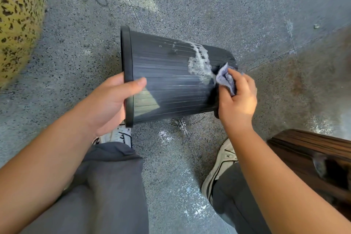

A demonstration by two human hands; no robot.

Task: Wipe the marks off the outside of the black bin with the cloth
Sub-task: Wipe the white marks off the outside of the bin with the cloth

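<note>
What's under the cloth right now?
The crumpled grey cloth, pinched by the right hand, presses the black ribbed bin beside white marks; marks beneath are hidden.

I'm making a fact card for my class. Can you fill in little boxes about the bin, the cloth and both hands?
bin: black bin, tipped sideways, held above the floor
marks: white marks near the bin's base
cloth: cloth, bunched, pressed on the bin
left hand: left hand grips the bin's rim
right hand: right hand grips the cloth
</note>
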